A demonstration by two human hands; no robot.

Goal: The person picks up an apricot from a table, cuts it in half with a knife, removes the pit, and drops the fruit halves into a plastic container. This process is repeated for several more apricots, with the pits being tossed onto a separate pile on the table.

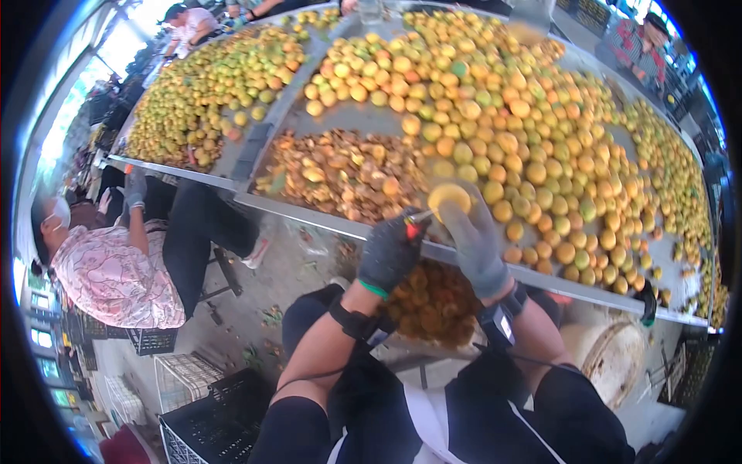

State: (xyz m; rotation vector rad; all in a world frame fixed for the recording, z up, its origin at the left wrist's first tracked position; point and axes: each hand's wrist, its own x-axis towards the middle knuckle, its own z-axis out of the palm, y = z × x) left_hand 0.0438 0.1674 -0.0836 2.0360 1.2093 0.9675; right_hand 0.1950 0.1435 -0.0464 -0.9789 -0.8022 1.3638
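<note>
My left hand (pixel 390 251), in a black glove, is closed around a small knife (pixel 413 226) with some red at its handle. Its thin blade points at the round yellow-orange fruit, which looks like an apricot (pixel 448 198), and meets its near side in this view. Gripping that fruit is my right hand (pixel 478 243), gloved in grey and a little blurred. Both hands are over the metal front edge (pixel 348 226) of the sorting table. Just beyond them lies a heap of brownish cut fruit pieces (pixel 340 174). Many whole apricots (pixel 533 155) spread to the right and behind.
Below the table edge, between my knees, is a mass of orange-brown fruit (pixel 433 305). A metal divider (pixel 267 131) splits the table. Left sits a person in a patterned shirt (pixel 116 271); black crates (pixel 224 417) stand behind. A whitish drum (pixel 607 359) is at right.
</note>
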